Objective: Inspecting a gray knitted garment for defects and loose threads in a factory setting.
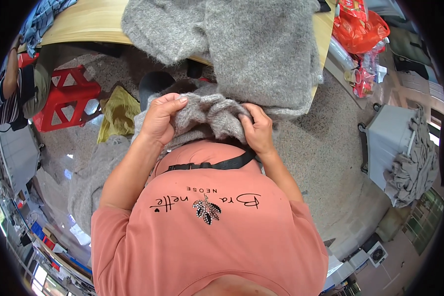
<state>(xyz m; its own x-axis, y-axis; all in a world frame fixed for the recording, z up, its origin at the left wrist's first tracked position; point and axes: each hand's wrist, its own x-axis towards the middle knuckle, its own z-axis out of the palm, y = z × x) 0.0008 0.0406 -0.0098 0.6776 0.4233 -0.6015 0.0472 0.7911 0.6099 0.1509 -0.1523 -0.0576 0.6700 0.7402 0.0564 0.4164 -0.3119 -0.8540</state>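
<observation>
A bunched grey fuzzy knit garment (pixel 207 111) lies across my lap. My left hand (pixel 160 116) pinches its gathered edge, with the thumb on top. On the other side of the same bunched edge, my right hand (pixel 256 127) grips it, fingers curled round the knit. Just ahead of my hands, more grey knitwear (pixel 264 54) lies folded on the wooden table (pixel 93 22) and hangs over its near edge. Whether the held knit joins the knitwear on the table, I cannot tell.
To the left stand a red plastic stool (pixel 71 96) and a yellow sack (pixel 118 113); a person in a striped shirt (pixel 11 81) is beyond. Grey knit (pixel 98 172) trails beside my left arm. On the right are a red plastic bag (pixel 362 32) and a wheeled cart (pixel 387 143) bearing grey cloth.
</observation>
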